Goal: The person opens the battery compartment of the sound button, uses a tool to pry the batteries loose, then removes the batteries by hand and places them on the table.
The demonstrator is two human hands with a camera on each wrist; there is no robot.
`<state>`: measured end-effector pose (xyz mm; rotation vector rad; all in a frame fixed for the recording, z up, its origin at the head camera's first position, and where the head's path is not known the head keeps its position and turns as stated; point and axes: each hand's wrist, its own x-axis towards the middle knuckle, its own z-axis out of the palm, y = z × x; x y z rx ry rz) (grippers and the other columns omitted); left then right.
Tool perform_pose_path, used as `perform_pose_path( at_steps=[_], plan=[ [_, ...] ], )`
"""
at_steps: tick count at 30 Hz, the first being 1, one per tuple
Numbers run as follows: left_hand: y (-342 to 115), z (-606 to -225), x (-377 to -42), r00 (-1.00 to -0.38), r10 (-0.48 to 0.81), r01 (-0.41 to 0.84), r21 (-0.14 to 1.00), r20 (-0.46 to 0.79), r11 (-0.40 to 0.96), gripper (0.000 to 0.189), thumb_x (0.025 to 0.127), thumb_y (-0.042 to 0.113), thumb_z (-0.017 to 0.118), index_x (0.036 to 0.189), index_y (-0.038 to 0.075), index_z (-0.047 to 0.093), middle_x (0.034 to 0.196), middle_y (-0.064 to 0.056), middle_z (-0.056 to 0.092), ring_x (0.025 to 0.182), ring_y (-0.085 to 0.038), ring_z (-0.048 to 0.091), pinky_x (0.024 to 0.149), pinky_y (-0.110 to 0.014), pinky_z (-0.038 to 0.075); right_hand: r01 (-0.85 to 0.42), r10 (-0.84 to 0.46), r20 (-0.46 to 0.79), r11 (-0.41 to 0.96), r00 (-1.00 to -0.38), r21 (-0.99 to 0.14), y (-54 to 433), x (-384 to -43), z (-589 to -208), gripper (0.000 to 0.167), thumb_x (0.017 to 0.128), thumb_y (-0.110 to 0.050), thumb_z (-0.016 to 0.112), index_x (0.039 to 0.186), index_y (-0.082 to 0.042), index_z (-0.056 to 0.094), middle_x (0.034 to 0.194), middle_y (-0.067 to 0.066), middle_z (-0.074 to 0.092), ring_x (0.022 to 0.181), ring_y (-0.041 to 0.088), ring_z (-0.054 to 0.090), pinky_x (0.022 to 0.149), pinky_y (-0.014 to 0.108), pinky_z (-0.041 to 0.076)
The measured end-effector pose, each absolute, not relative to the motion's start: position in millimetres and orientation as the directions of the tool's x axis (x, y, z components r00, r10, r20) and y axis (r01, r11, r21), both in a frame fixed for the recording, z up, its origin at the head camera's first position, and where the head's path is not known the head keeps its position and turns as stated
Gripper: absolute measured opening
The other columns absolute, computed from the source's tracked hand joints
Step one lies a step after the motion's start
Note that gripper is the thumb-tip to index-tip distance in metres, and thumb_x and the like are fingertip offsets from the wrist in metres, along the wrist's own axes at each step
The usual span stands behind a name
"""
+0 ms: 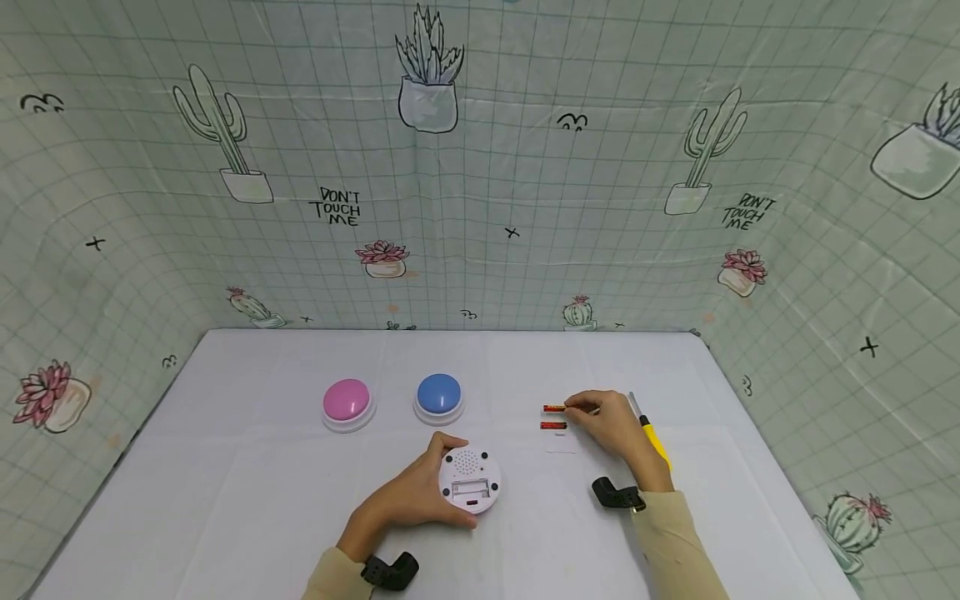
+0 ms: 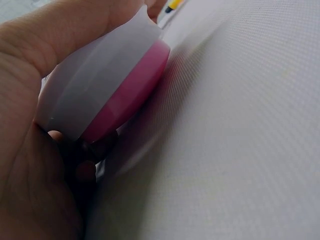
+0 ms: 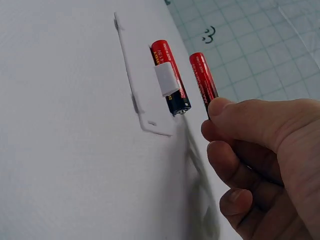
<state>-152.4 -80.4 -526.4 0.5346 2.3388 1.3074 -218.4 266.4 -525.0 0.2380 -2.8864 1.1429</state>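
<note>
My left hand (image 1: pixel 416 493) grips a round buzzer button (image 1: pixel 468 462) by its sides, thumb and fingers around the white casing. Its underside faces up, showing speaker holes, dark feet and an uncovered battery compartment (image 1: pixel 471 489). In the left wrist view its pink dome (image 2: pixel 132 92) faces down, close over the table. My right hand (image 1: pixel 607 421) pinches one end of a red-and-black battery (image 3: pixel 202 75) between thumb and forefinger. A second battery (image 3: pixel 161 52) lies beside it on the table. The tab of a white battery cover (image 3: pixel 167 80) partly overlaps that second battery.
A pink-topped buzzer (image 1: pixel 347 400) and a blue-topped buzzer (image 1: pixel 438 393) stand upright at the back of the white table (image 1: pixel 247 500). A screwdriver (image 1: pixel 657 442) with a yellow handle lies right by my right wrist. Patterned cloth (image 1: pixel 480 183) surrounds the table.
</note>
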Motion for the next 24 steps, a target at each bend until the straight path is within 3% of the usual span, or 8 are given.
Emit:
perform_pose_path(
  at_steps=[24],
  plan=[
    [-79.8,-526.1,-152.4,-0.847,0.505,0.122,0.865,-0.165,0.487,0.107,0.066,0.038,0.097,0.146,0.011,0.030,0.141,-0.010,0.053,0.124,-0.021,0.052,0.110,-0.050,0.040,-0.155,-0.154,0.061,0.721,-0.986,-0.675,259.4,-218.3,-529.7,0.010,0.095,-0.012,0.073,0.104,-0.009,0.078,0.099,0.006,0.075,0.083,0.014,0.062,0.075,0.029,0.051]
  ],
)
